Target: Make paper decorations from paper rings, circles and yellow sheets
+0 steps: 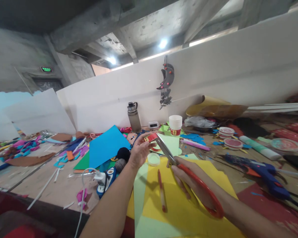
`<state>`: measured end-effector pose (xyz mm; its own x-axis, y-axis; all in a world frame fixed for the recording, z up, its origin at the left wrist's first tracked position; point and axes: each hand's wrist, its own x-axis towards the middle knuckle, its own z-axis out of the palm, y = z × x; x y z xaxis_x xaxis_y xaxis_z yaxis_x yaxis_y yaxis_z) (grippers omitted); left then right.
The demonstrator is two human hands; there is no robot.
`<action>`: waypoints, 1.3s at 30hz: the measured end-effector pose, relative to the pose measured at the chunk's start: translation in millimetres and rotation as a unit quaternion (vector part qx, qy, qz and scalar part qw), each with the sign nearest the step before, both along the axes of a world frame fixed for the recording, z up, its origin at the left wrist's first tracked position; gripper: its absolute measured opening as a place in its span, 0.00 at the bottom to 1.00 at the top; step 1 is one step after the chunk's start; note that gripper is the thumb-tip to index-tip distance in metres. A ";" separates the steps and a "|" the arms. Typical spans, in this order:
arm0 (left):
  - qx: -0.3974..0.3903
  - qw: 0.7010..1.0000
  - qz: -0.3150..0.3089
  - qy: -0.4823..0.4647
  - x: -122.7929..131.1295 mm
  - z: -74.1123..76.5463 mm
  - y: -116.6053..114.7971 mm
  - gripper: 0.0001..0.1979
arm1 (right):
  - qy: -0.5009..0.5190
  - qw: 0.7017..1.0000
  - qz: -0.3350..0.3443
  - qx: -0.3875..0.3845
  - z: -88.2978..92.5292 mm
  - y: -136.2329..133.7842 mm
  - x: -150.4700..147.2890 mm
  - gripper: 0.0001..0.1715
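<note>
- Red-handled scissors (167,149) sit right of the frame's centre, blades angled up and left, with the right hand (188,177) wrapped around their handles.
- Red-and-gold piece (152,137), small, at mid-frame: thumb and fingers of the left hand (139,152) are pinched on it, the scissor tips right beside it; whether they touch, I cannot tell.
- Yellow paper (151,206) spreads across the lower centre, beneath a slim red stick (161,191).
- Clear round dish (153,159), just above that stick.
- White paper cups (175,123), stacked, above and right of centre.
- Blue glue gun (268,178), lower right.
</note>
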<state>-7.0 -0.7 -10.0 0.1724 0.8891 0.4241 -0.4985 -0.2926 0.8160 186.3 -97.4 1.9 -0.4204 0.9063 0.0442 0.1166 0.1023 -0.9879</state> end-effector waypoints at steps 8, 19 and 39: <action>-0.007 1.000 0.002 0.002 0.7 -0.1 -0.8 0.20 | 0.000 1.000 -0.002 0.002 -4.5 -0.3 1.6 0.20; -0.004 1.000 -0.008 0.001 0.7 0.5 -1.6 0.18 | -0.010 1.000 -0.006 -0.008 -6.4 1.3 2.0 0.21; -0.002 1.000 -0.020 -0.008 -1.5 0.6 -1.8 0.16 | -0.037 0.999 -0.014 -0.028 -4.7 -0.4 0.9 0.21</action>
<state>-8.6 -2.5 -9.3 0.2019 0.8829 0.4240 -0.5232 -0.2688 0.8087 187.2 -97.8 -2.8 -0.3942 0.9183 -0.0369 0.1926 0.0433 -0.9803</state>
